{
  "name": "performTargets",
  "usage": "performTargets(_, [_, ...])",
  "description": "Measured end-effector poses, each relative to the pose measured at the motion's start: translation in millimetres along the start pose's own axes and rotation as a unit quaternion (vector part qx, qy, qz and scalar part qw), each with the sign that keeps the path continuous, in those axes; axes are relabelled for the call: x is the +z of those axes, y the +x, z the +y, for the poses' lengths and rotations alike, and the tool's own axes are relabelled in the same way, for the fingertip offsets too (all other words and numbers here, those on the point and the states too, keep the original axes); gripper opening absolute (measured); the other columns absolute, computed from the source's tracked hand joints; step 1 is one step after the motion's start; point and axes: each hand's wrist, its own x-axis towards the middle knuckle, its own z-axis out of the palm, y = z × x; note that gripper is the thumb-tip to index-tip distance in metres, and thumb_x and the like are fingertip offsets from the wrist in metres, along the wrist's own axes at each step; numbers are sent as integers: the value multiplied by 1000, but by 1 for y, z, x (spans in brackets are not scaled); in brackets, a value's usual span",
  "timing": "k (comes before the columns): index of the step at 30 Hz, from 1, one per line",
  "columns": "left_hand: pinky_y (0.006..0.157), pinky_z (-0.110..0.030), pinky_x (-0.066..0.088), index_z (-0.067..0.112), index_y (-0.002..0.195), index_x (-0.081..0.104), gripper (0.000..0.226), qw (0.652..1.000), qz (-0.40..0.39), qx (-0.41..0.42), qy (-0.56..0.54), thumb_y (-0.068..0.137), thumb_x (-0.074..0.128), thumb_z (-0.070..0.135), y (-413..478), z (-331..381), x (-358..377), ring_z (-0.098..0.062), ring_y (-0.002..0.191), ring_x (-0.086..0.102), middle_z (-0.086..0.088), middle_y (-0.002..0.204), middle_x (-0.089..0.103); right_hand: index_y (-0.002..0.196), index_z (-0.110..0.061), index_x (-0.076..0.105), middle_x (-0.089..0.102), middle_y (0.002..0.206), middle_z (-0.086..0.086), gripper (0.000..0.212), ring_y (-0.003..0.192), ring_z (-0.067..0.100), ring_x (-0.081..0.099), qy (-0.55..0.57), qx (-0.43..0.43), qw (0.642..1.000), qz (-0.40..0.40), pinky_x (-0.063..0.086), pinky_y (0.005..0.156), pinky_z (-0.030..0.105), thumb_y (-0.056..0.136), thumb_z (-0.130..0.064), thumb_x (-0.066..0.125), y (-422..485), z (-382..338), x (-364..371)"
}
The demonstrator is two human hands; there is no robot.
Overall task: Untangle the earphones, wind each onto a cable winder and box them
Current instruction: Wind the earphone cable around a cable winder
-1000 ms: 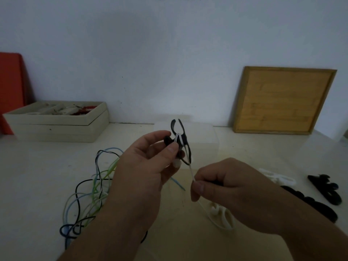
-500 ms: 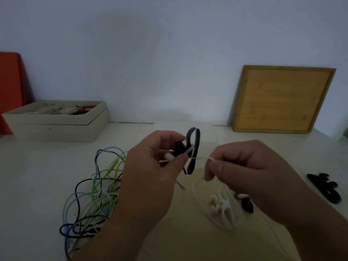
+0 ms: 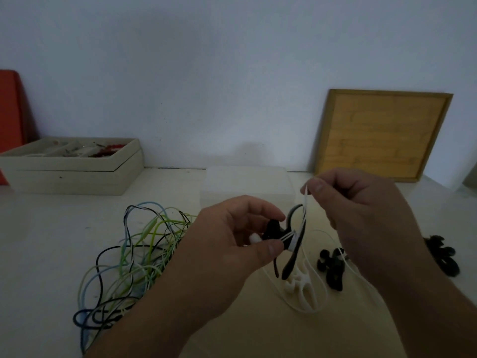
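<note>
As your left hand (image 3: 232, 246) pinches the winder (image 3: 290, 264) steady, your right hand (image 3: 361, 215) pinches the cable (image 3: 305, 202). Pulling toward one o'clock likely tightens wraps.

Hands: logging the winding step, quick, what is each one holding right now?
Left hand: closed, grips the black cable winder.
Right hand: closed, pinches the white earphone cable above the winder.
</note>
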Motion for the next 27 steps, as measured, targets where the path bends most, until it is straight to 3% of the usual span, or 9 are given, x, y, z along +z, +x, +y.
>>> performTargets(3, [72,-28,59,23,88,73,34,1000,-11,-22,-10,77,74,-9,-1,0,-3,-18,76,72,-2,81,76,73,-23,71,41,40,-12,21,38,3,36,3,14,1000,5,29,39,10,91,-28,61,0,3,3])
performTargets(11, [66,-27,55,24,86,71,31,998,-41,-55,-11,80,73,-7,-2,-1,-3,-22,72,68,-2,78,74,76,-22,72,49,42,-20,19,43,-2,49,-7,3,1000,19,36,44,7,91,-26,62,-2,2,9])
performTargets(15, [67,-32,60,19,86,71,26,998,-20,-48,-41,81,71,-7,-2,1,-2,-28,75,74,-6,83,75,74,-22,71,43,39,-11,22,36,3,38,-4,39,999,23,31,38,12,91,-29,61,0,9,9])
performTargets(18, [63,-32,60,20,82,71,27,996,1,-46,-77,81,69,-7,-2,4,-2,-26,67,73,-7,83,75,72,-21,71,41,39,-8,24,35,4,34,-4,70,997,14,28,38,16,91,-30,61,1,14,8])
performTargets(22, [56,-29,56,22,85,70,18,995,36,-27,-92,73,74,8,-1,7,-2,-24,65,72,-4,82,74,70,-22,72,46,42,-9,25,38,5,36,-54,101,986,-119,31,37,15,92,-29,63,-1,14,12])
performTargets(25, [53,-25,52,19,95,69,22,994,85,-5,-67,81,71,1,1,4,-5,-22,64,70,-4,83,75,71,-25,72,51,50,-6,30,42,7,41,-91,100,957,-257,33,41,16,96,-34,59,-5,10,18])
performTargets(27, [52,-23,51,18,97,67,22,992,112,7,-52,85,68,0,2,2,-7,-20,63,69,-2,84,76,76,-29,73,62,62,-2,28,53,11,53,-117,64,939,-316,40,50,19,96,-35,55,-6,7,19])
